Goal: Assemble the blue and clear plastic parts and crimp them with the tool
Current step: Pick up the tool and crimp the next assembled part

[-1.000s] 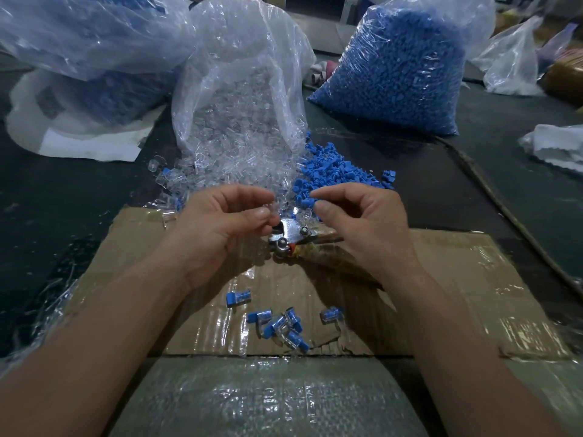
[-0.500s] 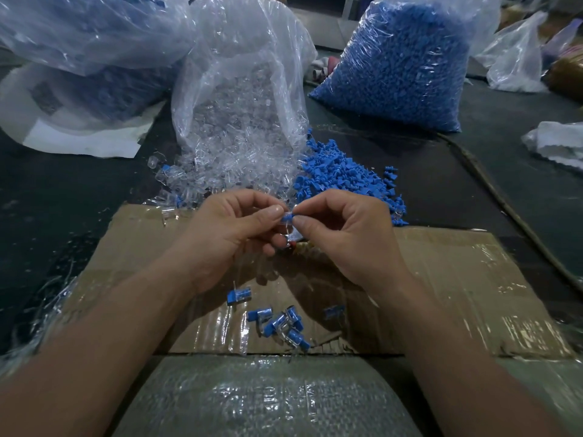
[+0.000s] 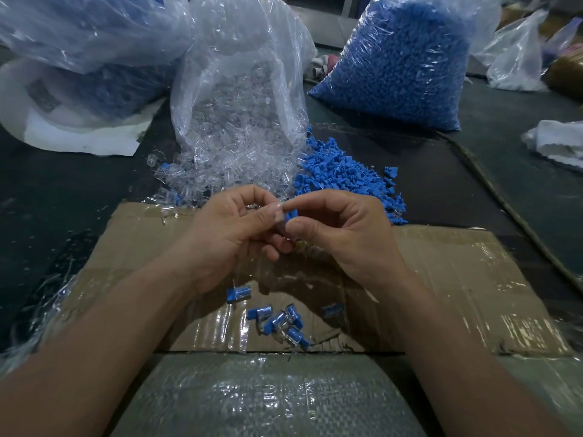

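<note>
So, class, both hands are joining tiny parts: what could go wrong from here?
The right hand pinches the small blue plastic part against a small clear plastic part in the left hand; either could slip and fall among the finished blue-and-clear pieces on the taped brown cardboard sheet.

Taped brown cardboard sheet lies flat on the dark tabletop, with glossy tape strips across it. Just past its near edge sits a grey woven bundle under clear wrap. Off its right side a thin cord runs along the table, and beyond that there's a crumpled white cloth. Well beyond its far-left corner lies a white sheet.
</note>
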Action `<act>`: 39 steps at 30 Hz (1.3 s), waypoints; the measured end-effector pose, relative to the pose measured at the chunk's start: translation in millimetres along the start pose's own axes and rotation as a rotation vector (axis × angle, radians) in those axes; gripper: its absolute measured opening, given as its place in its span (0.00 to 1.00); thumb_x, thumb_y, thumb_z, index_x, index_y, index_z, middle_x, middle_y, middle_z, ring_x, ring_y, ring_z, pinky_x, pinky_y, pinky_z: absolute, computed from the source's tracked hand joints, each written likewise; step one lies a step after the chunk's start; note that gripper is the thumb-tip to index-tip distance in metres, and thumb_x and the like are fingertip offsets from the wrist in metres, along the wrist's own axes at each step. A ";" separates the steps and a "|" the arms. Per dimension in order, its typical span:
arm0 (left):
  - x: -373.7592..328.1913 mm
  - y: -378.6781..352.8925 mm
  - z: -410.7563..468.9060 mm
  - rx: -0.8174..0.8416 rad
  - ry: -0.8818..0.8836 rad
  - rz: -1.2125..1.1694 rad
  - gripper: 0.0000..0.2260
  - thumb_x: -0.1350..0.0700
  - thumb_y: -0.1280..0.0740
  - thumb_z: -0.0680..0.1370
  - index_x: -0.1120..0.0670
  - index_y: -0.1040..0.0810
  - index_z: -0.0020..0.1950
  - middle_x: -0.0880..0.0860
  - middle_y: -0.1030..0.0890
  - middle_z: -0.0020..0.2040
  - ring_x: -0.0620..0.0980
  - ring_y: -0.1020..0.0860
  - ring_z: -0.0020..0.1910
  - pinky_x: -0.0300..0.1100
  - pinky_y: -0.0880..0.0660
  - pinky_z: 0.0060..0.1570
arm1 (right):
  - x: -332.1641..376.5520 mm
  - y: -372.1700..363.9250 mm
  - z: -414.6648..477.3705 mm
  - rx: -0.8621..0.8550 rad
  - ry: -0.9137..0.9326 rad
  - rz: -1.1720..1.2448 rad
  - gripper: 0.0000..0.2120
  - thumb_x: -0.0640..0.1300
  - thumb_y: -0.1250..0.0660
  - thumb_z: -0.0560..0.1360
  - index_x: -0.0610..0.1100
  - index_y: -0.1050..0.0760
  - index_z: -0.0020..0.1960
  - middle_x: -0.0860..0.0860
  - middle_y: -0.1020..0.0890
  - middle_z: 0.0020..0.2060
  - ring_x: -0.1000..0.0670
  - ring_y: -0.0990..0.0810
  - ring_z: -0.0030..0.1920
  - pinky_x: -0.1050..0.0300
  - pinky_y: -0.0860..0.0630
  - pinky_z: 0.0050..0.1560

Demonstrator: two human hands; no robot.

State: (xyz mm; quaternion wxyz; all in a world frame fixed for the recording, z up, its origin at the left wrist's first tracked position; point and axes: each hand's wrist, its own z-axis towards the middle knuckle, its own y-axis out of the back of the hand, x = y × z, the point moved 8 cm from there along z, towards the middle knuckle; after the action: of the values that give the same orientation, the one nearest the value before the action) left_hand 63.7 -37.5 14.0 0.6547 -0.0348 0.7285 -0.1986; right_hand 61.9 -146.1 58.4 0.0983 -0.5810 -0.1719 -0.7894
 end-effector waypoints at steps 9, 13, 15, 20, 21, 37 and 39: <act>2.3 5.4 0.6 -0.054 -0.002 0.119 0.06 0.56 0.34 0.69 0.57 0.27 0.41 0.54 0.23 0.25 0.46 0.26 0.21 0.34 0.29 0.19 | -3.5 -0.9 -0.9 -0.032 0.038 0.013 0.09 0.35 0.27 0.64 0.46 0.21 0.41 0.54 0.17 0.32 0.56 0.18 0.35 0.66 0.23 0.40; -4.6 5.6 -0.2 -0.067 -0.044 0.050 0.06 0.58 0.33 0.68 0.60 0.23 0.41 0.54 0.21 0.28 0.47 0.23 0.24 0.35 0.26 0.24 | -9.9 4.5 0.1 -0.088 0.023 -0.042 0.09 0.41 0.26 0.62 0.49 0.20 0.41 0.54 0.17 0.34 0.54 0.18 0.37 0.63 0.22 0.42; -7.7 5.3 -1.4 -0.060 -0.056 0.064 0.05 0.57 0.28 0.66 0.58 0.20 0.39 0.54 0.20 0.29 0.47 0.22 0.25 0.35 0.25 0.25 | -11.2 6.8 0.3 -0.098 0.021 -0.090 0.10 0.40 0.25 0.63 0.50 0.20 0.41 0.55 0.17 0.34 0.55 0.18 0.38 0.63 0.22 0.42; -7.9 6.0 -2.8 -0.080 -0.065 0.162 0.06 0.58 0.29 0.60 0.52 0.16 0.35 0.54 0.19 0.29 0.46 0.21 0.27 0.34 0.25 0.27 | -11.1 4.1 0.7 -0.063 0.058 -0.204 0.12 0.38 0.25 0.65 0.53 0.21 0.42 0.59 0.18 0.36 0.58 0.18 0.40 0.65 0.23 0.44; -7.5 6.3 -2.8 -0.087 -0.066 0.166 0.06 0.59 0.29 0.60 0.52 0.16 0.35 0.54 0.19 0.29 0.46 0.21 0.27 0.34 0.25 0.26 | -10.6 4.4 0.6 -0.065 0.069 -0.205 0.13 0.38 0.25 0.65 0.54 0.21 0.42 0.58 0.18 0.36 0.57 0.18 0.40 0.64 0.22 0.44; -1.1 9.9 -2.9 -0.116 0.016 0.036 0.07 0.63 0.30 0.58 0.56 0.16 0.32 0.56 0.18 0.30 0.48 0.19 0.27 0.34 0.24 0.26 | 5.5 5.4 -3.2 -0.132 0.342 -0.517 0.11 0.36 0.29 0.68 0.38 0.19 0.50 0.52 0.18 0.43 0.55 0.20 0.46 0.64 0.23 0.49; -0.9 10.0 -3.2 -0.114 0.018 0.042 0.07 0.63 0.29 0.57 0.56 0.16 0.33 0.56 0.18 0.30 0.48 0.19 0.27 0.34 0.24 0.27 | 7.1 4.7 -3.8 -0.128 0.367 -0.540 0.11 0.35 0.29 0.68 0.37 0.19 0.50 0.49 0.17 0.43 0.55 0.20 0.46 0.65 0.24 0.49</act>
State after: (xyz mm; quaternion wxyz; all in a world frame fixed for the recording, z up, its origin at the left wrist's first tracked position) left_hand 62.8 -27.3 11.7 0.6490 -0.0549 0.7451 -0.1432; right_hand 58.1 -151.6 64.9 -0.1219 -0.3676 -0.2493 -0.8876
